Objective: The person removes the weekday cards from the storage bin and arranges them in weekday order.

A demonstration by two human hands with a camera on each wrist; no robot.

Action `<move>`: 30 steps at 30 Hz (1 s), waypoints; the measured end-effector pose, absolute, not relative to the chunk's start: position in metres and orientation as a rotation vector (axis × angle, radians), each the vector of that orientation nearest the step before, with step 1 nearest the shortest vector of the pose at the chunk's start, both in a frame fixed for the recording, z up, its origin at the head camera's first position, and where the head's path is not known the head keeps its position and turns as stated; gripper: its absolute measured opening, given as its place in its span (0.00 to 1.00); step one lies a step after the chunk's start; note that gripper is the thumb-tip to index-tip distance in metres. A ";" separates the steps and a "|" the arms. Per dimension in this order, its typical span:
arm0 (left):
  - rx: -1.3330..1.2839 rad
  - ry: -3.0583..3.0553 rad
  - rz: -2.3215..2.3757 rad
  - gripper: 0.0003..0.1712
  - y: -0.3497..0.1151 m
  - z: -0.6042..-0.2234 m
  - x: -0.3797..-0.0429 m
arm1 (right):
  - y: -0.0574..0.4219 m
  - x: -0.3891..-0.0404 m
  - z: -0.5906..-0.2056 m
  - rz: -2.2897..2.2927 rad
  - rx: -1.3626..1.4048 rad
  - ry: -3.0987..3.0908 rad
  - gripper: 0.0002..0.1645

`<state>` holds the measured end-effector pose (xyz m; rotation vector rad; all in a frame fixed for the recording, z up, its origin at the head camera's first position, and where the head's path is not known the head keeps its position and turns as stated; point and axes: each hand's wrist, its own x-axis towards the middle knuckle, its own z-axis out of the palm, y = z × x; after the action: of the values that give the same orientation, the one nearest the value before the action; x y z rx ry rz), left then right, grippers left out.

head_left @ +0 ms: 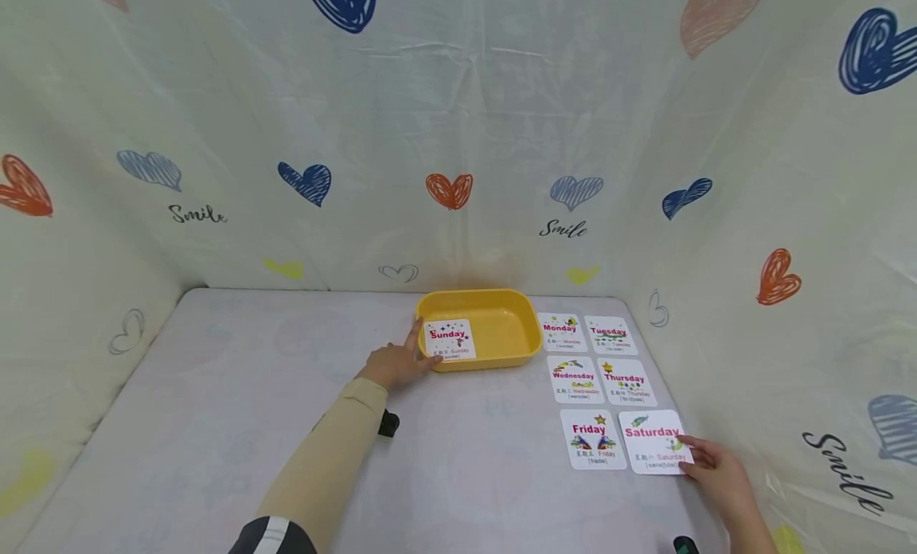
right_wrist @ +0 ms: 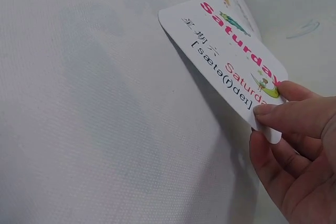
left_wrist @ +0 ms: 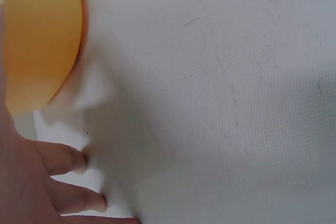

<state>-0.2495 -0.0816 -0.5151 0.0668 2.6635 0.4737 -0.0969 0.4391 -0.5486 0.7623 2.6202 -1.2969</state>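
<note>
My right hand [head_left: 719, 476] pinches the Saturday card [right_wrist: 226, 59] by its edge, thumb on the printed face and fingers behind. In the right wrist view the card is tilted, its near edge raised over the table with a shadow below. My left hand [head_left: 397, 364] rests against the left end of the yellow tray [head_left: 505, 361], index finger and thumb spread along its rim. The other left fingers [left_wrist: 68, 158] reach out straight over the white table surface. A Sunday card [head_left: 450, 341] lies inside the tray at its left side, close to the left thumb.
Monday [head_left: 562, 333], Tuesday [head_left: 611, 335], Wednesday [head_left: 576, 380], Thursday [head_left: 627, 382] and Friday [head_left: 593, 440] cards lie in paired rows right of the tray. The heart-printed curtain [head_left: 501, 124] hangs behind the table [head_left: 458, 458] and along both sides.
</note>
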 end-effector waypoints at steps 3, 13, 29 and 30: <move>0.064 2.664 0.476 0.57 -0.081 -0.517 -0.250 | 0.438 -0.098 -0.550 -1.279 0.791 2.625 0.33; 0.066 2.674 0.453 0.57 -0.080 -0.518 -0.251 | 0.439 -0.101 -0.555 -1.130 0.669 2.706 0.35; 0.089 2.680 0.458 0.56 -0.081 -0.516 -0.248 | 0.436 -0.106 -0.560 -1.070 0.695 2.711 0.34; 0.089 2.680 0.458 0.56 -0.081 -0.515 -0.248 | 0.436 -0.107 -0.560 -1.070 0.699 2.711 0.34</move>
<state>-0.2483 -0.0810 -0.5155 0.0886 2.6803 0.4579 -0.1068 0.4363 -0.5597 0.6992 2.7107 -1.0696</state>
